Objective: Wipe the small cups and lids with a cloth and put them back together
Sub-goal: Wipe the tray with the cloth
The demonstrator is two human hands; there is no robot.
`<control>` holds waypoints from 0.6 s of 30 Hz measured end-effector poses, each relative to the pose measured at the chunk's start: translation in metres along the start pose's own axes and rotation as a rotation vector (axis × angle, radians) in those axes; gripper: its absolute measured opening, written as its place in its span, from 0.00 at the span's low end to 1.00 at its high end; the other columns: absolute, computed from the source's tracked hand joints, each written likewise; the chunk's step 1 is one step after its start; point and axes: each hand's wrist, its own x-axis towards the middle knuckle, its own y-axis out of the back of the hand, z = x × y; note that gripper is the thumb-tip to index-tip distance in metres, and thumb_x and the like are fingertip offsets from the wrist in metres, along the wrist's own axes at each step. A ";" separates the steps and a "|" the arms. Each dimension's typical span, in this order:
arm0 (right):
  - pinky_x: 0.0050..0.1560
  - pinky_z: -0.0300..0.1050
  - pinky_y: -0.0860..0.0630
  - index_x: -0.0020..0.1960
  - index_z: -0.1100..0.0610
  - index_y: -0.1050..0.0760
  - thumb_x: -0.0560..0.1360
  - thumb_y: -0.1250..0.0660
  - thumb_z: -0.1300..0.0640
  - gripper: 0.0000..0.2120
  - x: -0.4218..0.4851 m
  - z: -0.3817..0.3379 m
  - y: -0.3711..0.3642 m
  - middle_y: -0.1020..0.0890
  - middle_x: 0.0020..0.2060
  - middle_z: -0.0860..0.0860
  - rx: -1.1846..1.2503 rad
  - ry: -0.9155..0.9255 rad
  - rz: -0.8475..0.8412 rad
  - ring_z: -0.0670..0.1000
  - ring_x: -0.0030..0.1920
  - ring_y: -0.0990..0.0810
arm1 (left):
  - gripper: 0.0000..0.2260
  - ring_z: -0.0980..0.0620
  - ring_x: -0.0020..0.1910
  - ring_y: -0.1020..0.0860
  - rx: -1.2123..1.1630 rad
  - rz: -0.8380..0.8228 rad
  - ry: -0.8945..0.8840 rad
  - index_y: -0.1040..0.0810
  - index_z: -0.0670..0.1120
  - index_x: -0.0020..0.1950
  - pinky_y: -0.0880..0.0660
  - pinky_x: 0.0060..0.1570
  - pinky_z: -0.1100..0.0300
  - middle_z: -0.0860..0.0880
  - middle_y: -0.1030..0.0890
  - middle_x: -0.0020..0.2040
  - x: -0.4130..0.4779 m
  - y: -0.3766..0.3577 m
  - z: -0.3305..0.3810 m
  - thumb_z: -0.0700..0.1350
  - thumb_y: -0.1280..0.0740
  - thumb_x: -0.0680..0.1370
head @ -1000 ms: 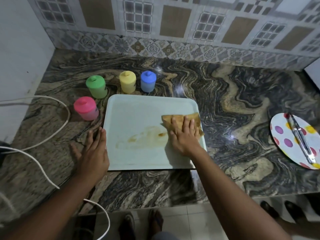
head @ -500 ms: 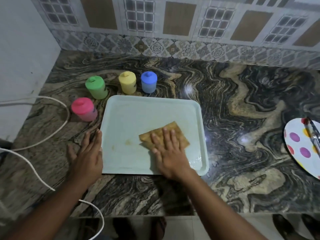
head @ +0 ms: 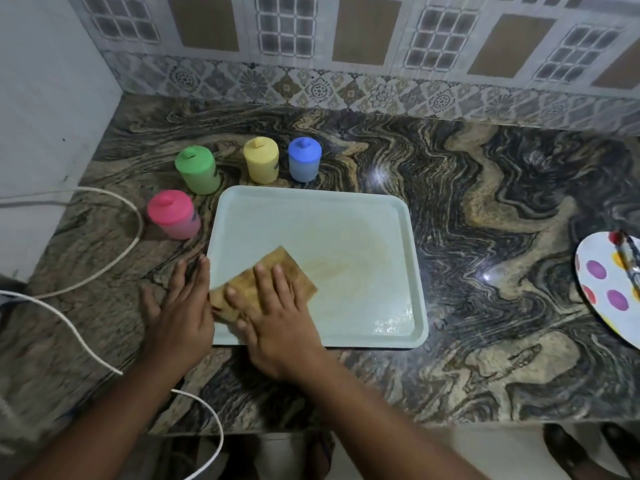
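— Four lidded cups logged: pink cup (head: pixel 173 214), green cup (head: pixel 197 169), yellow cup (head: pixel 261 164), blue cup (head: pixel 304 163). All upright on the countertop (head: pixel 485 237), lids on, none on the tray (head: pixel 311 220). Green, yellow and blue stand in a row just behind its far-left edge. Pink stands just left of its far-left corner.
— Cloth position?
— Brown cloth (head: pixel 294 271) lies flat in the tray's near-left part. Right hand (head: pixel 277 317) on top, palm down, fingers straight and slightly spread, pressing it.
— Left hand?
— Left hand (head: pixel 180 313) flat on the countertop, fingers straight and close together, holding nothing, its side against the tray's left rim.
— Tray surface?
— Faint brownish smear (head: pixel 332 265) just right of the cloth; wet glint at the near-right corner.
— Elsewhere?
— Spotted plate (head: pixel 602 289) at the right edge, well apart, with metal tongs (head: pixel 628 258) on it. White cable (head: pixel 104 268) loops at left.
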 end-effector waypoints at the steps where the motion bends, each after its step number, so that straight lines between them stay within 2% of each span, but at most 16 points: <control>1: 0.78 0.57 0.69 0.81 0.37 0.57 0.85 0.55 0.41 0.26 -0.016 0.013 0.002 0.66 0.81 0.52 0.012 -0.022 -0.013 0.57 0.79 0.72 | 0.31 0.50 0.80 0.48 -0.002 0.004 -0.003 0.46 0.50 0.80 0.57 0.70 0.31 0.52 0.34 0.77 0.000 0.000 0.000 0.47 0.49 0.75; 3: 0.79 0.58 0.66 0.80 0.35 0.59 0.82 0.59 0.38 0.27 -0.039 0.051 0.013 0.69 0.79 0.50 0.016 -0.117 -0.004 0.57 0.78 0.73 | 0.30 0.49 0.79 0.46 -0.016 0.013 0.006 0.44 0.50 0.80 0.57 0.70 0.31 0.51 0.31 0.76 -0.001 -0.001 -0.001 0.47 0.48 0.76; 6: 0.79 0.60 0.66 0.80 0.35 0.60 0.78 0.64 0.36 0.31 -0.044 0.115 0.045 0.67 0.81 0.51 0.004 -0.358 0.054 0.58 0.80 0.70 | 0.30 0.49 0.79 0.46 -0.030 0.024 0.005 0.44 0.50 0.80 0.57 0.71 0.32 0.51 0.30 0.75 -0.001 -0.002 0.000 0.48 0.49 0.77; 10: 0.77 0.62 0.68 0.81 0.37 0.58 0.84 0.54 0.42 0.27 0.015 0.142 0.074 0.64 0.81 0.56 -0.002 -0.490 0.082 0.61 0.80 0.68 | 0.29 0.47 0.79 0.43 -0.015 0.041 -0.003 0.41 0.49 0.79 0.56 0.70 0.30 0.51 0.27 0.73 0.000 -0.002 0.005 0.47 0.48 0.77; 13: 0.75 0.66 0.69 0.82 0.39 0.58 0.85 0.52 0.43 0.28 0.076 0.115 0.073 0.63 0.81 0.57 0.011 -0.426 0.071 0.63 0.79 0.69 | 0.29 0.48 0.79 0.44 -0.014 0.041 0.002 0.41 0.49 0.79 0.56 0.70 0.30 0.52 0.29 0.74 0.001 -0.002 0.007 0.48 0.48 0.77; 16: 0.75 0.63 0.70 0.82 0.39 0.56 0.85 0.54 0.42 0.26 0.103 0.057 0.055 0.63 0.81 0.57 -0.014 -0.209 0.022 0.63 0.80 0.68 | 0.29 0.48 0.79 0.44 0.002 0.032 -0.014 0.40 0.49 0.79 0.55 0.69 0.29 0.52 0.30 0.74 0.001 -0.001 0.006 0.48 0.48 0.77; 18: 0.76 0.61 0.68 0.82 0.39 0.50 0.83 0.58 0.40 0.27 0.091 0.020 0.035 0.59 0.82 0.56 -0.040 -0.071 0.006 0.62 0.81 0.64 | 0.29 0.50 0.79 0.46 -0.002 0.023 -0.007 0.41 0.49 0.79 0.56 0.69 0.29 0.52 0.30 0.75 0.001 -0.001 0.006 0.48 0.49 0.77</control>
